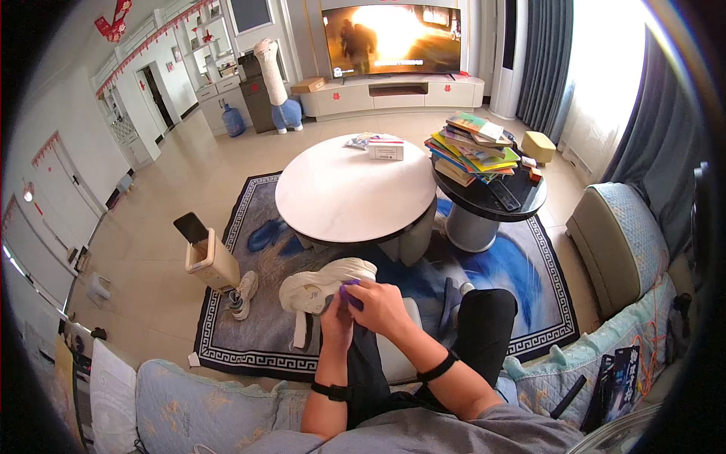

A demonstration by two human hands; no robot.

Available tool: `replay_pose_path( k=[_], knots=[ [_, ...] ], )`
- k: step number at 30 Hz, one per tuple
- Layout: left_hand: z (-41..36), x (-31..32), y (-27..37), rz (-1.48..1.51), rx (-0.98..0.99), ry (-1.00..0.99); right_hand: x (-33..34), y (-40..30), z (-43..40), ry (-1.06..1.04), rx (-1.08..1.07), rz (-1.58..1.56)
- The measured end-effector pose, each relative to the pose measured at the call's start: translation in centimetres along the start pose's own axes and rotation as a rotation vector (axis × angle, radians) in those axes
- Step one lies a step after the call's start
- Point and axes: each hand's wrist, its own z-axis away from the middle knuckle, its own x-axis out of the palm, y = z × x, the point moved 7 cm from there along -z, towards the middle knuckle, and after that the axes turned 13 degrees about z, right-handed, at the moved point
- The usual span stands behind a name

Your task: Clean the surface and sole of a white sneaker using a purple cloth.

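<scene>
A cream-coloured soft item (326, 275), perhaps a bag, lies just beyond my hands with a strap-like flap (300, 332) hanging from it. It bears a small dark mark on its side. My left hand (337, 324) is raised at its near edge, fingertips pinched on a small purple thing (353, 295), possibly a cloth. From the right, my right hand (377, 303) grips the same purple thing, its fingers curled over it. The fingers hide most of it. Both hands are above my left leg, close together.
A round white table (354, 193) stands ahead, with a box (386, 148) on it. Books (476, 147) are piled on a black side table (493, 209). A bin (212, 264) with its lid up and a sneaker (244, 295) are at the left. Behind me runs a quilted sofa (193, 397).
</scene>
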Motion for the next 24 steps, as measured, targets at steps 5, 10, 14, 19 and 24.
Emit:
replay_pose_path(
  k=[5,10,14,19,24],
  knots=[
    [-1.2,1.0,-0.1,-0.045,-0.014,-0.002,1.1,1.0,-1.5,-0.056,-0.041,-0.036],
    [-2.0,-0.1,-1.1,-0.005,-0.043,0.043,0.9,0.4,1.1,0.027,0.045,0.021],
    [-1.0,0.0,-1.1,0.023,0.042,0.133,0.7,0.7,4.3,0.148,0.083,0.012],
    [-0.4,-1.3,-0.6,-0.222,0.221,0.326,1.1,1.3,5.1,0.140,0.143,-0.055],
    [-1.3,-1.1,-0.7,-0.304,0.221,0.344,1.4,1.3,1.0,0.021,0.080,-0.012]
  ],
)
